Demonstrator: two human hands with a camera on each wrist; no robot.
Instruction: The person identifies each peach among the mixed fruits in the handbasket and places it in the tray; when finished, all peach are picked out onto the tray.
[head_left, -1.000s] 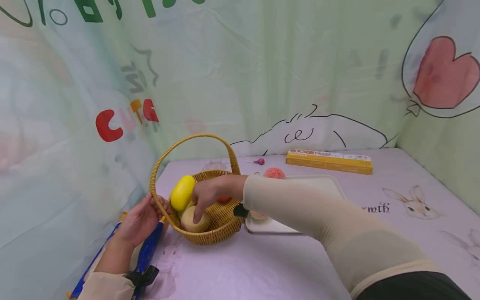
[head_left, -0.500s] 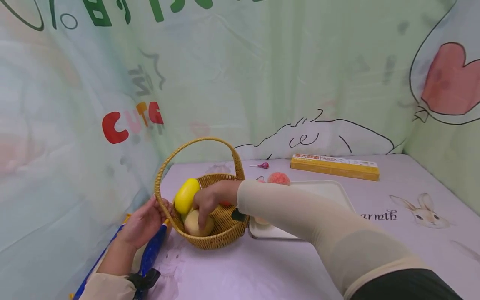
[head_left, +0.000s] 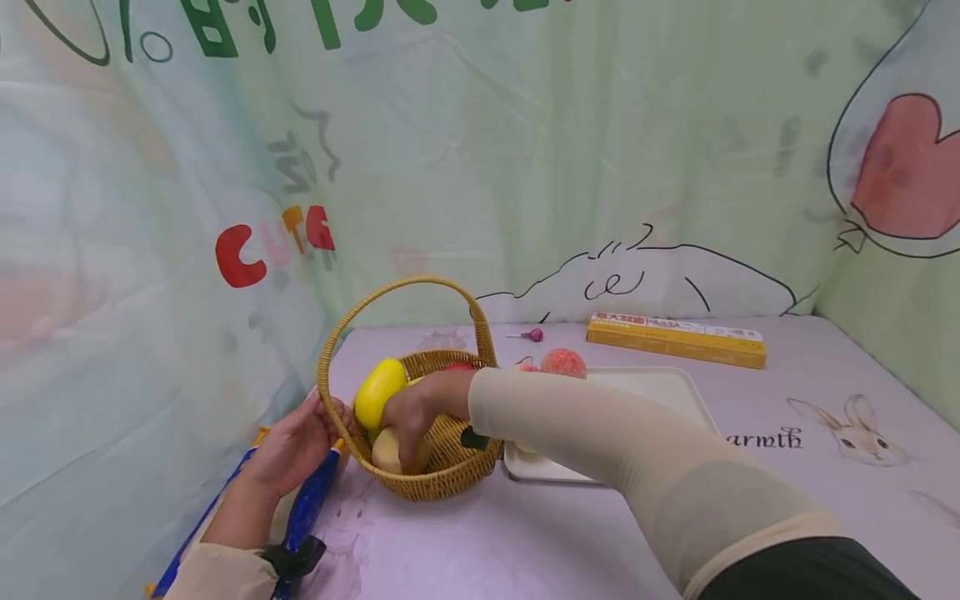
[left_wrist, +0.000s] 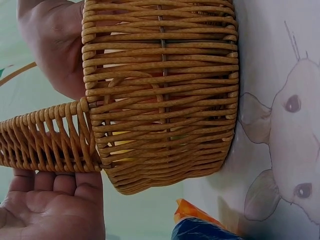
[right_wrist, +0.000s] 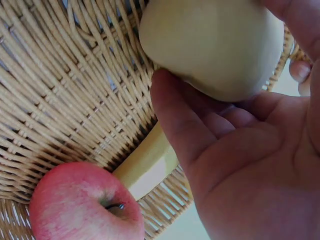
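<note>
A wicker basket (head_left: 450,482) with a tall handle stands on the left of the table. My left hand (head_left: 291,446) holds the foot of its handle, with fingers passing behind the weave in the left wrist view. Inside the basket, my right hand (head_left: 412,417) grips a pale round fruit (right_wrist: 215,45), thumb and fingers on opposite sides. An oblong, smooth yellow fruit (head_left: 379,393) leans at the basket's left side. A red apple (right_wrist: 82,202) and a banana (right_wrist: 150,165) lie in the basket in the right wrist view. My right arm covers part of the basket.
Behind my right sleeve lies a white tray (head_left: 660,387), with a fuzzy pink ball (head_left: 564,363) beside it. A lollipop (head_left: 534,335) and a yellow pasta box (head_left: 675,340) lie farther back. A blue packet (head_left: 311,500) is under my left forearm.
The head view has shifted slightly, so everything sits lower and farther right. My right hand has moved farther over the pale round fruit. The left hand keeps its place on the basket's handle.
</note>
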